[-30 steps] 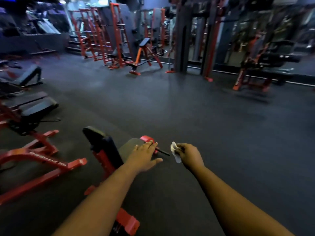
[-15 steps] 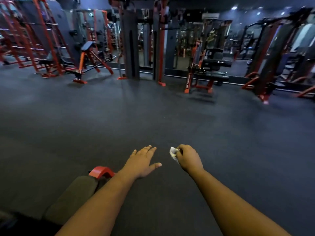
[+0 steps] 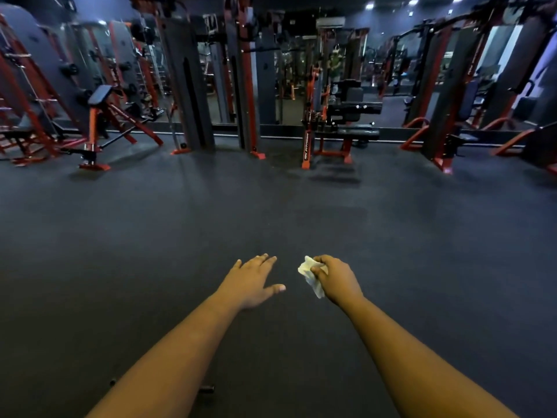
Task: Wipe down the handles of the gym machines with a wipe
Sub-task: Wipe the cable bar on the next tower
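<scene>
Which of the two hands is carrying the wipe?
The right hand: its fingers curl around the crumpled white wipe. The left hand is spread flat and holds nothing.

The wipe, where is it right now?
In the head view the wipe is pinched in the right hand, low centre above the dark floor, beside the empty left hand.

red-framed bench gone from view, row of gym machines now ahead, nearer
</scene>
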`<state>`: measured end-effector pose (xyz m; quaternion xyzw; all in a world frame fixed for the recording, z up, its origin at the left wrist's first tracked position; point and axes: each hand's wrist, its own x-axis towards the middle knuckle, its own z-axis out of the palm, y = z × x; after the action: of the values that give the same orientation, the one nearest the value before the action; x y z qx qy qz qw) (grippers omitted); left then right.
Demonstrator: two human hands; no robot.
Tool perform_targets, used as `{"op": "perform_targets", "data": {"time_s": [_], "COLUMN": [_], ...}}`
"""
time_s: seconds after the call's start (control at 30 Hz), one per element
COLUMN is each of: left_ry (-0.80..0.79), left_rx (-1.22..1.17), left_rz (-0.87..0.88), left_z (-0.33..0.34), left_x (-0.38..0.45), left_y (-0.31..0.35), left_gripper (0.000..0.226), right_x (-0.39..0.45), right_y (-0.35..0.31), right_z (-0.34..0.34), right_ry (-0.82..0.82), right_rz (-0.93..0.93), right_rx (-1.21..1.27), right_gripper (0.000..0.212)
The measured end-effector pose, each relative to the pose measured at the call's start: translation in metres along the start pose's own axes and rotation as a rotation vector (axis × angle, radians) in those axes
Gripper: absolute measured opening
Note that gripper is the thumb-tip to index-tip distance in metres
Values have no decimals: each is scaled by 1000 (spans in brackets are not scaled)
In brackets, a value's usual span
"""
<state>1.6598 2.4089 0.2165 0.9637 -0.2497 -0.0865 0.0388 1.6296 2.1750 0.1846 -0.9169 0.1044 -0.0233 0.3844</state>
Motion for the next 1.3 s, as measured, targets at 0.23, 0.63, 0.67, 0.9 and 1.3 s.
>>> {"op": "perform_targets", "data": {"time_s": [0.23, 0.63, 0.67, 0.9, 1.3], "left_ry": [-38, -9, -10, 7, 14], "left_rx": [33, -3, -9, -20, 54], "left_rz": [-38, -60, -54, -29, -28], "left_z": [-39, -77, -81, -128, -185], "left_x": [167, 414, 438, 589, 853], "left_y": [-14, -115, -128, -222, -314], "left_gripper": [85, 84, 83, 84, 85], "right_x": [178, 457, 484, 649, 929], "right_y": [7, -23, -28, -74, -86], "right_z": [-38, -29, -24, -14, -7], "right_ry": [60, 19, 30, 47, 13], "right_rz": [-21, -131, -138, -127, -169], "right_rx": [45, -114, -139, -369, -404], "right_gripper": [19, 22, 21, 17, 31]}}
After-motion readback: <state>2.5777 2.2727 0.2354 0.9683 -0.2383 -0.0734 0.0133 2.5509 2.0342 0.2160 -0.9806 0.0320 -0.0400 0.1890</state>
